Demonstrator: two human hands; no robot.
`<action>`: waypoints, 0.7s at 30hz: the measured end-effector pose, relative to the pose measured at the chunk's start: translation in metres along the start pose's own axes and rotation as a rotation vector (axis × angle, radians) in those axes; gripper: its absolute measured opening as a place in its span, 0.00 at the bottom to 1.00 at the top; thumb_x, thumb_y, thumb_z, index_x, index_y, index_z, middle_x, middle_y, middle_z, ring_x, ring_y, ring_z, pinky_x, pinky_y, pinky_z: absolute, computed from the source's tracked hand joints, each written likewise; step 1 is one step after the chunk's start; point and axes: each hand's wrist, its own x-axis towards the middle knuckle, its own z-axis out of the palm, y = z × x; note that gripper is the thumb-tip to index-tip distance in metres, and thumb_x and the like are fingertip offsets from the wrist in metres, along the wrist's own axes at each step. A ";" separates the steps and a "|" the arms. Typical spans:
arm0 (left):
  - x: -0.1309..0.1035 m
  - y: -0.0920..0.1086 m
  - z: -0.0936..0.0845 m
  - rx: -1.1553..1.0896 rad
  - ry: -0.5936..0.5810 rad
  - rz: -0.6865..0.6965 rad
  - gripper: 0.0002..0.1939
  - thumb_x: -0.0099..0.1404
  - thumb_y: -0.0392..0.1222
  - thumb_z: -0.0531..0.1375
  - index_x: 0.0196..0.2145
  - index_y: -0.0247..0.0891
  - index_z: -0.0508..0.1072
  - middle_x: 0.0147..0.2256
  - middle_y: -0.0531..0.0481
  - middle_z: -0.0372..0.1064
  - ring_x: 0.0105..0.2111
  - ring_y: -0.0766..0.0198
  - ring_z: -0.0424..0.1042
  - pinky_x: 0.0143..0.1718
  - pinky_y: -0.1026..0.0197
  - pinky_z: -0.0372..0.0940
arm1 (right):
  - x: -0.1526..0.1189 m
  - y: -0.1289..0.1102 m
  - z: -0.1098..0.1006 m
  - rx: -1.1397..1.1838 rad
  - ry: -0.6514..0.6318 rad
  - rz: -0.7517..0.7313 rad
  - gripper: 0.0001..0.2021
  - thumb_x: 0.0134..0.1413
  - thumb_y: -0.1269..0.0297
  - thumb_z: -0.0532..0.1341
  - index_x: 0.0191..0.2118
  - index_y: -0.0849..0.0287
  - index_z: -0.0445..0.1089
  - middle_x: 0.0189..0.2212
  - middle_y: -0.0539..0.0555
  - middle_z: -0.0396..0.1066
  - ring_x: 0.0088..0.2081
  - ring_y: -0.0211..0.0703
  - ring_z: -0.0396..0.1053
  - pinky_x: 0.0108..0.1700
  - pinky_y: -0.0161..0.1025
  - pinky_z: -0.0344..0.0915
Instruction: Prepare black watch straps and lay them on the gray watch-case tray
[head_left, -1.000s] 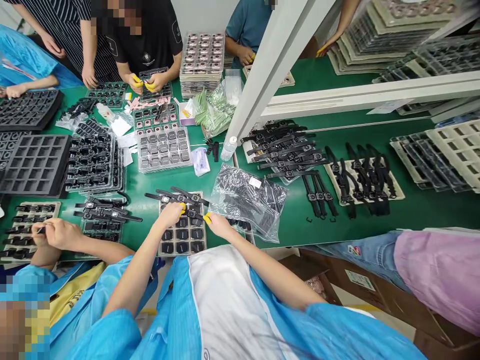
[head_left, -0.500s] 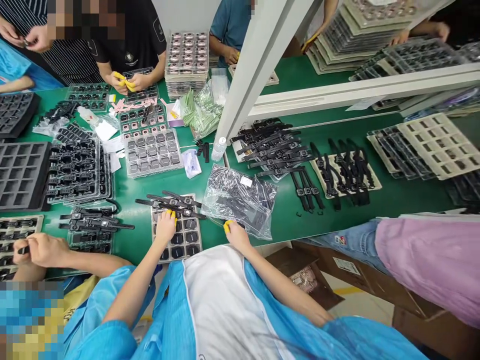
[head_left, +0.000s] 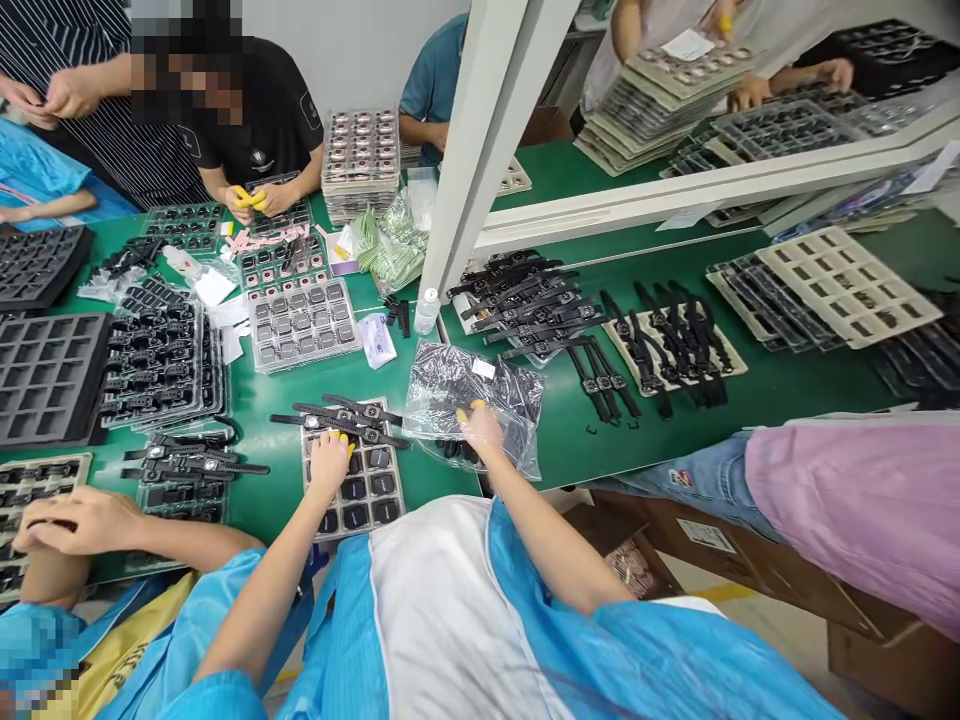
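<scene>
My left hand (head_left: 330,462), with yellow finger cots, rests over the left side of a pale compartment tray (head_left: 367,522) holding square dark watch cases (head_left: 382,484). Its fingers are curled in; what they hold, if anything, is hidden. Just beyond them, several black-strapped watches (head_left: 352,418) lie across the tray's far end. To the right, my right hand (head_left: 484,432), also wearing yellow finger cots, is on a clear plastic bag (head_left: 517,400) of black pieces. Thumb and finger pinch the bag's loose film, and dark pieces show under the near edge.
Watches with black straps lie in a pile (head_left: 536,305) and on a tray (head_left: 731,362) at the right. A small clear bottle (head_left: 427,312) stands behind the bag. A co-worker's hands (head_left: 82,515) are close on the left; a person in pink (head_left: 847,490) stands at the right.
My right hand has moved forward from the bag's near edge onto its film. My left hand stays at the tray. The camera view has shifted a little.
</scene>
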 end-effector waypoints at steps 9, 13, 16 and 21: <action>-0.010 -0.005 -0.006 -0.521 0.038 -0.218 0.07 0.67 0.39 0.56 0.43 0.36 0.70 0.40 0.35 0.75 0.46 0.43 0.75 0.47 0.45 0.69 | -0.023 -0.006 -0.004 0.016 -0.010 -0.105 0.18 0.68 0.64 0.54 0.57 0.67 0.69 0.58 0.71 0.66 0.62 0.60 0.61 0.61 0.48 0.56; -0.034 0.010 -0.012 -0.894 0.019 -0.235 0.10 0.71 0.47 0.52 0.46 0.40 0.62 0.37 0.44 0.76 0.32 0.56 0.77 0.29 0.58 0.70 | -0.051 0.005 -0.015 0.141 -0.111 -0.147 0.16 0.67 0.67 0.51 0.53 0.67 0.69 0.48 0.69 0.74 0.52 0.55 0.70 0.55 0.45 0.61; -0.057 0.037 -0.020 -1.460 -0.009 -0.189 0.20 0.67 0.58 0.60 0.44 0.41 0.62 0.40 0.45 0.77 0.29 0.60 0.76 0.22 0.63 0.67 | -0.091 0.005 -0.016 0.256 -0.230 -0.182 0.13 0.66 0.67 0.48 0.45 0.61 0.69 0.40 0.62 0.77 0.42 0.49 0.74 0.46 0.41 0.66; -0.079 0.082 -0.040 -1.674 -0.096 -0.012 0.21 0.65 0.51 0.67 0.49 0.37 0.71 0.43 0.42 0.79 0.35 0.60 0.78 0.29 0.62 0.72 | -0.171 -0.018 -0.019 0.992 -0.706 -0.219 0.13 0.64 0.52 0.53 0.44 0.56 0.64 0.30 0.52 0.73 0.26 0.41 0.68 0.30 0.37 0.65</action>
